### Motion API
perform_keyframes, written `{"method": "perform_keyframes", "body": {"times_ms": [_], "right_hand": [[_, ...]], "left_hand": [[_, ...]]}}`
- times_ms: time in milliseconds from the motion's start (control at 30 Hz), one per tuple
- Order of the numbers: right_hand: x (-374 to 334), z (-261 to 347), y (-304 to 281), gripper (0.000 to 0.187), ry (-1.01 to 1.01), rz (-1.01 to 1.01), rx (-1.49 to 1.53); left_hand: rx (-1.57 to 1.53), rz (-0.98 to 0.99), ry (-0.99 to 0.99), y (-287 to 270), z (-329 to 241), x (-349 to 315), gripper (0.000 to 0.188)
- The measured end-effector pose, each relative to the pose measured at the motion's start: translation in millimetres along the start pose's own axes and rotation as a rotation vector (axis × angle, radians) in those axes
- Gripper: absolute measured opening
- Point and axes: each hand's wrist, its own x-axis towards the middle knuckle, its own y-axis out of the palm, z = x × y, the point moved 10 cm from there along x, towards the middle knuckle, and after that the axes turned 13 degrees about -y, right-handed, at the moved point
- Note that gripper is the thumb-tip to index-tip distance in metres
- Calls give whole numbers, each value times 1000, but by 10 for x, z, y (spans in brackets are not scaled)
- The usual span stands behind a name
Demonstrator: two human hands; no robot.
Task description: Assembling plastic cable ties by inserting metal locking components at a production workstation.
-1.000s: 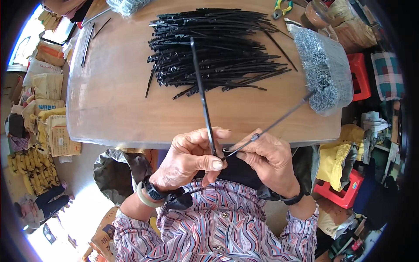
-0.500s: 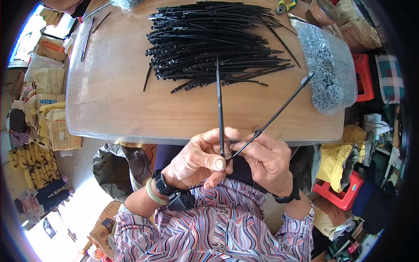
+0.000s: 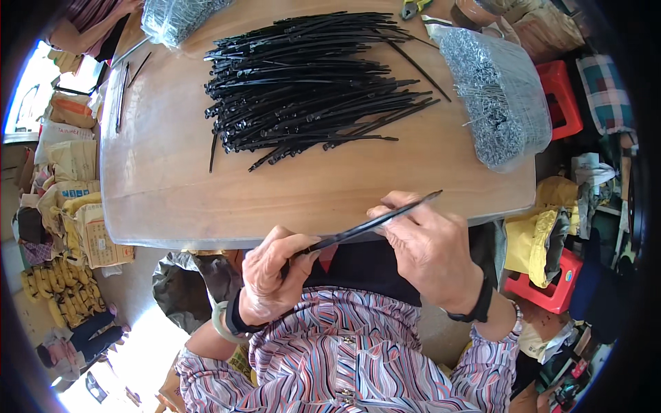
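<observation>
A long, thin black strip (image 3: pixel 352 230), like a cable tie, runs slantwise between my hands just off the table's near edge. My left hand (image 3: pixel 274 274) pinches its lower left end between thumb and fingers. Further up, my right hand (image 3: pixel 434 251) closes around the strip, and its tip sticks out past the fingers to the upper right. Beyond my hands, a large pile of similar black strips (image 3: pixel 296 89) lies across the table (image 3: pixel 227 210). Whether the held piece is one strip or two pressed together cannot be made out.
A clear bag of small silvery metal pins (image 3: pixel 492 103) stands at the right; another clear bag (image 3: pixel 175 20) is far left. Pliers (image 3: pixel 413 8) lie at the back. Loose strips (image 3: pixel 122 96) lie left. A grey sack (image 3: pixel 182 292) and red stools (image 3: pixel 551 282) flank me. Another person's arm (image 3: pixel 89 31) shows far left.
The black strip, earlier spread in a V with both ends up, now lies as one slanting line. My left hand moved left and down; my right hand now grips nearer the upper end.
</observation>
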Motion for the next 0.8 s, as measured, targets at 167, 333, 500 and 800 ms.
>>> {"method": "perform_keyframes", "body": {"times_ms": [167, 333, 500, 800], "right_hand": [[-57, 78, 91, 27, -30, 25, -136], [-31, 234, 49, 32, -126, -20, -253], [28, 280, -102, 27, -149, -52, -402], [226, 220, 463, 9, -161, 103, -90]], "left_hand": [[-48, 256, -126, 181, 20, 160, 25], [-60, 413, -192, 420, 50, 202, 17], [54, 442, -18, 461, -143, 149, 27], [306, 331, 286, 226, -145, -93, 46]]}}
